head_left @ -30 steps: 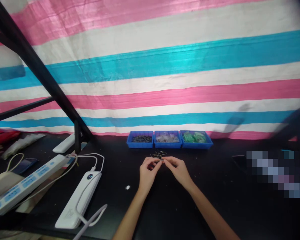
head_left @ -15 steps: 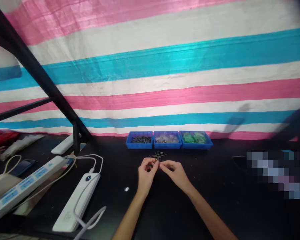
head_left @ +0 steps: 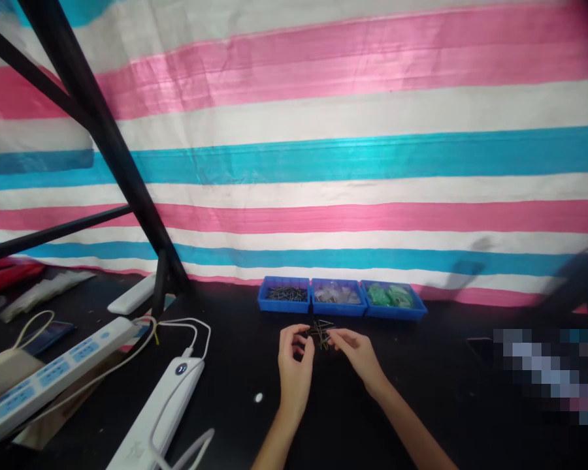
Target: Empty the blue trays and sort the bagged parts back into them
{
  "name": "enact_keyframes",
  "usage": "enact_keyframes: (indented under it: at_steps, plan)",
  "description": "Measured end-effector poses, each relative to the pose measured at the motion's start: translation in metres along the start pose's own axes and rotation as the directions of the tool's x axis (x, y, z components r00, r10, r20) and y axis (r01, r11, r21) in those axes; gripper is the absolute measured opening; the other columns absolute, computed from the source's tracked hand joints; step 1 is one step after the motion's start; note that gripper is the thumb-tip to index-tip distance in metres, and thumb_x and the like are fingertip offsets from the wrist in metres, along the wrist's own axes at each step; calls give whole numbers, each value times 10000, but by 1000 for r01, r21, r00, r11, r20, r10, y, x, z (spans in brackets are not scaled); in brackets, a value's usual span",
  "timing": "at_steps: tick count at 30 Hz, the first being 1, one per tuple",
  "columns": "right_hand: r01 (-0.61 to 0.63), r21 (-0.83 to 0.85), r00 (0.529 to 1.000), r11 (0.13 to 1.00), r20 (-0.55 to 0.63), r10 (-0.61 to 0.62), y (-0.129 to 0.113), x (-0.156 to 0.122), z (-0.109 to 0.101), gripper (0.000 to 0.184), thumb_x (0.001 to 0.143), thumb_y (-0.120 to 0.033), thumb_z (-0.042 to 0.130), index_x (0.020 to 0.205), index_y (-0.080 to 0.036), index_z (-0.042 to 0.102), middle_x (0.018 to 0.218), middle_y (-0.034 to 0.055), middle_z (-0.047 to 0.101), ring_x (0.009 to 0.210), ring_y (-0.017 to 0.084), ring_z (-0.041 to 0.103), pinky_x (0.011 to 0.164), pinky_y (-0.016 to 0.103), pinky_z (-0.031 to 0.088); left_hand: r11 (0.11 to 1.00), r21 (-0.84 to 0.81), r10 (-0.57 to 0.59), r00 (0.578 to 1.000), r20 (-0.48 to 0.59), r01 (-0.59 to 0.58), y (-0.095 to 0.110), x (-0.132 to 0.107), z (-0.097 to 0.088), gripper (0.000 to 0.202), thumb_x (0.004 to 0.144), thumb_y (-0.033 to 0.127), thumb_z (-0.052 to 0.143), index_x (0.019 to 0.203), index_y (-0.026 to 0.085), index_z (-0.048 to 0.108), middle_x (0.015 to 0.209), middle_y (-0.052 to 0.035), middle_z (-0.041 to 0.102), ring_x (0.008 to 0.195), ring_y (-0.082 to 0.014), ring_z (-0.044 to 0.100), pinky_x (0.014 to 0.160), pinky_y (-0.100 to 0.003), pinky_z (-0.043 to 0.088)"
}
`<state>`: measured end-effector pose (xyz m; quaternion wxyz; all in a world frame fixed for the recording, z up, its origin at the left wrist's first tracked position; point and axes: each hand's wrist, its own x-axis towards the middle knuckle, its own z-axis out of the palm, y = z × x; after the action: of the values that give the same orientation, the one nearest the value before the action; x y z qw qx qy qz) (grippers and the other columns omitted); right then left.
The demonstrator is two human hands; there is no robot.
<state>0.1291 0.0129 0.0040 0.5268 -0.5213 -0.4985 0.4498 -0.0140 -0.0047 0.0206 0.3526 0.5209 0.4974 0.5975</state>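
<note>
My left hand (head_left: pixel 294 364) and my right hand (head_left: pixel 357 353) are raised over the black table (head_left: pixel 353 418), close together, fingers curled. Between their fingertips lies a small pile of thin dark metal pins (head_left: pixel 320 331). The left hand's thumb and fingers form a pinch near the pile; the right hand's fingertips pinch at the pile's right edge. What either pinch holds is too small to make out. Behind the pile stand three blue trays in a row: one with dark pins (head_left: pixel 283 294), one with clear pieces (head_left: pixel 337 296), one with green pieces (head_left: pixel 392 297).
A white power bank (head_left: pixel 163 406) with a white cable lies at the left. A white power strip (head_left: pixel 44 372) lies farther left. A black metal frame post (head_left: pixel 159 287) stands behind them. A striped tarp (head_left: pixel 323 163) closes off the back. A small white speck (head_left: pixel 259 397) lies near my left wrist.
The camera has tilted up, so everything sits lower in the picture. My hands stay at the pin pile, and the left hand's fingers have curled in a little more.
</note>
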Motion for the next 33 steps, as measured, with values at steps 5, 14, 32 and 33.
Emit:
enact_keyframes:
  at_steps: [5,14,32,33]
  plan:
    - [50,-13,996,999,74,-49,-14,23,22,322,660,-447,671,766,-146,713,677,71,704,634,192,639,647,329,506,999,-32,-26,998,-61,24,3,6,-10,147,795,249,501,912,200,575,933,-40,568,808,-154,540,697,-259,437]
    - [145,17,974,989,176,-146,-25,48,20,411,716,-345,628,1103,-210,607,1045,75,670,874,197,637,779,355,499,997,-29,-66,997,-31,65,-6,7,-8,154,804,265,486,914,198,570,960,-40,557,840,-161,539,730,-270,430]
    - [315,-722,946,616,186,-265,18,-4,-17,290,746,-257,612,1036,-269,619,1104,26,614,1027,194,530,905,380,321,995,81,-68,991,115,59,-11,2,1,154,805,273,479,854,195,602,907,-32,580,804,-151,543,688,-249,429]
    - [314,-722,946,616,180,-271,18,-4,-17,271,754,-245,605,1024,-268,622,1071,21,626,1000,189,537,888,372,325,994,91,-71,990,120,60,-11,2,2,155,805,277,478,847,195,602,895,-31,581,798,-152,543,682,-249,427]
